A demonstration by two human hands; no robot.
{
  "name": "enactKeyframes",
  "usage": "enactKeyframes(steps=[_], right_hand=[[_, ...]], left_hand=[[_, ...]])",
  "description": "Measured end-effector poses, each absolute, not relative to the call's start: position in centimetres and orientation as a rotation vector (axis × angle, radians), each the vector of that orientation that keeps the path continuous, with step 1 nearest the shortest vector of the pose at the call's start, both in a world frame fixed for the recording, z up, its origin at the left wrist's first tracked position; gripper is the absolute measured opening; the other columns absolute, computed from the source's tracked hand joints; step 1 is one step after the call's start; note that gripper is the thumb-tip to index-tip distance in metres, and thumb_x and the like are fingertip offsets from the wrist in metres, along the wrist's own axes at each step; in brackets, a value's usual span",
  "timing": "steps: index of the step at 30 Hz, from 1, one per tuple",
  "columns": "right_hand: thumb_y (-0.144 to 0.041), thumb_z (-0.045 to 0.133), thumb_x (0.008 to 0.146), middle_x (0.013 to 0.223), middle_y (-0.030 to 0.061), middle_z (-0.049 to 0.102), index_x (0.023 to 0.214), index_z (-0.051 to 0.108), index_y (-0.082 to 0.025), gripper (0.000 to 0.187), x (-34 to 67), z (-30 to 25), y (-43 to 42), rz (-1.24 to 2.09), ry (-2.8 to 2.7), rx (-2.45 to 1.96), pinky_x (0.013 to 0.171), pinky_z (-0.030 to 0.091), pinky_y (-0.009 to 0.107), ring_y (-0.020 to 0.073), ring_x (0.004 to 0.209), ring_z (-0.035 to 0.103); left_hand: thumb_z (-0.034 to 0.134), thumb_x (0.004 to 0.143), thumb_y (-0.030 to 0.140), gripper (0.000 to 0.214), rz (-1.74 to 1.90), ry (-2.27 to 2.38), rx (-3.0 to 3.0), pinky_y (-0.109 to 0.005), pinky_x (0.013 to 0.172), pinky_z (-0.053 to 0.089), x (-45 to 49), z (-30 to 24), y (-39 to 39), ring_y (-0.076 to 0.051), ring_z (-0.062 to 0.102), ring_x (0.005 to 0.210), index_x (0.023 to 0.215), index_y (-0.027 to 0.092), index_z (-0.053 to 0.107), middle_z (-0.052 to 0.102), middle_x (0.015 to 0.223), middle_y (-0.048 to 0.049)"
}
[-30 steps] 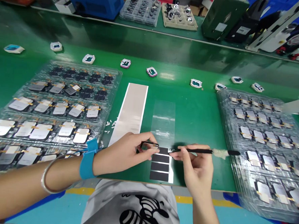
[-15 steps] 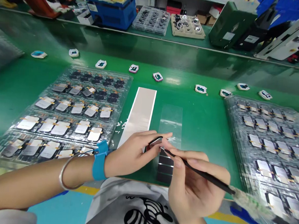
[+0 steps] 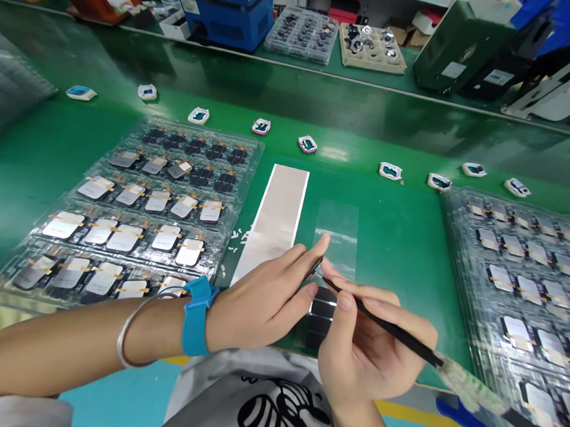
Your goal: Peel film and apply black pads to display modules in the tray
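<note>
My left hand [image 3: 268, 296], with a blue strap and a bangle at the wrist, pinches a small dark-edged, screen-like piece [image 3: 313, 269]. The piece is tilted nearly edge-on, mostly hidden by the fingers. In my right hand [image 3: 376, 338] is a slim black pointed tool [image 3: 393, 333] with pale tape wrapped round its handle. Its tip meets the piece at my left fingertips; whether they touch I cannot tell. Beneath both hands lies a clear film strip [image 3: 338, 226] with dark rectangles [image 3: 321, 309] on its near part. A beige strip with white edges [image 3: 278, 206] lies beside my left hand.
Clear trays of screen-like parts stand left [image 3: 121, 203] and right [image 3: 499, 252]. Several small white-rimmed pieces [image 3: 307, 144] line the back of the green bench. White scraps [image 3: 235, 236] lie near the left tray. A shelf behind holds a blue box [image 3: 227, 16] and a beige divided tray [image 3: 372, 48].
The held piece has turned from showing its face to nearly edge-on. My left index finger has risen and straightened. The whole view has shifted slightly, with bench items appearing further right.
</note>
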State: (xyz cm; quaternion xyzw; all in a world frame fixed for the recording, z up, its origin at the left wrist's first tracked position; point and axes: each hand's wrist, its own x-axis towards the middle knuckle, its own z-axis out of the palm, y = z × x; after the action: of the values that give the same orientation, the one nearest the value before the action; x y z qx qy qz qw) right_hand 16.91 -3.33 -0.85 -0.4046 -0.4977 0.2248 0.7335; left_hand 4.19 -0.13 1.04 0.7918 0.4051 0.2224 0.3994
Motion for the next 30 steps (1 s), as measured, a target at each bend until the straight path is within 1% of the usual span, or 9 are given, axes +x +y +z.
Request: enactKeyframes(steps=[6, 11, 13, 16, 21, 26, 30], right_hand=[[0.006, 0.057, 0.08, 0.091, 0.0007, 0.067, 0.102, 0.054, -0.021, 0.036, 17.1, -1.2, -3.1, 0.438, -1.139, -0.933, 0.08, 0.066, 0.044, 0.0183, 0.085, 0.072], [0.013, 0.057, 0.074, 0.092, 0.0028, 0.068, 0.103, 0.053, -0.014, 0.04, 17.4, -1.5, -2.7, 0.359, -1.203, -0.855, 0.076, 0.067, 0.042, 0.0192, 0.083, 0.072], [0.014, 0.056, 0.074, 0.092, 0.0028, 0.068, 0.103, 0.053, -0.014, 0.041, 17.4, -1.6, -2.7, 0.369, -1.197, -0.858, 0.077, 0.067, 0.042, 0.0188, 0.084, 0.072], [0.013, 0.056, 0.074, 0.092, 0.0018, 0.068, 0.103, 0.054, -0.016, 0.041, 17.3, -1.6, -2.7, 0.363, -1.198, -0.87, 0.078, 0.067, 0.041, 0.0182, 0.085, 0.072], [0.014, 0.057, 0.072, 0.092, 0.0022, 0.068, 0.102, 0.055, -0.014, 0.042, 17.2, -1.7, -2.7, 0.345, -1.205, -0.858, 0.077, 0.067, 0.039, 0.0189, 0.085, 0.072], [0.017, 0.055, 0.071, 0.096, 0.0053, 0.068, 0.104, 0.053, -0.013, 0.044, 17.2, -2.0, -2.6, 0.348, -1.177, -0.815, 0.075, 0.067, 0.04, 0.0208, 0.087, 0.072], [0.016, 0.056, 0.071, 0.096, 0.004, 0.069, 0.103, 0.053, -0.013, 0.043, 17.2, -2.1, -2.6, 0.374, -1.186, -0.815, 0.079, 0.067, 0.04, 0.0193, 0.087, 0.072]], left_hand=[[0.025, 0.102, 0.033, 0.057, 0.539, 1.032, 2.002, -0.041, 0.094, 0.049, 4.1, 1.0, 0.0, -0.024, 0.056, 0.101, 0.155, 0.017, 0.013, 0.056, 0.116, -0.0136], [0.025, 0.102, 0.031, 0.057, 0.547, 1.035, 2.018, -0.043, 0.094, 0.049, 4.1, 1.0, 0.0, -0.025, 0.054, 0.102, 0.154, 0.012, 0.015, 0.055, 0.116, -0.0147], [0.026, 0.102, 0.03, 0.057, 0.556, 1.033, 2.019, -0.043, 0.093, 0.049, 4.2, 1.0, 0.1, -0.024, 0.055, 0.1, 0.154, 0.011, 0.016, 0.054, 0.116, -0.0146], [0.026, 0.102, 0.028, 0.055, 0.573, 1.027, 2.023, -0.042, 0.09, 0.05, 4.2, 0.8, 0.2, -0.023, 0.055, 0.096, 0.154, 0.011, 0.017, 0.054, 0.114, -0.0134], [0.026, 0.102, 0.024, 0.053, 0.594, 1.04, 2.058, -0.036, 0.079, 0.05, 4.2, 0.8, 0.4, -0.02, 0.053, 0.084, 0.153, 0.012, 0.021, 0.053, 0.101, -0.0089], [0.026, 0.101, 0.022, 0.052, 0.585, 1.056, 2.08, -0.035, 0.077, 0.049, 4.2, 0.8, 0.4, -0.02, 0.053, 0.083, 0.152, 0.011, 0.024, 0.054, 0.1, -0.0087], [0.026, 0.101, 0.023, 0.052, 0.585, 1.052, 2.084, -0.035, 0.078, 0.049, 4.1, 0.7, 0.5, -0.02, 0.053, 0.084, 0.151, 0.01, 0.026, 0.055, 0.102, -0.0096]])
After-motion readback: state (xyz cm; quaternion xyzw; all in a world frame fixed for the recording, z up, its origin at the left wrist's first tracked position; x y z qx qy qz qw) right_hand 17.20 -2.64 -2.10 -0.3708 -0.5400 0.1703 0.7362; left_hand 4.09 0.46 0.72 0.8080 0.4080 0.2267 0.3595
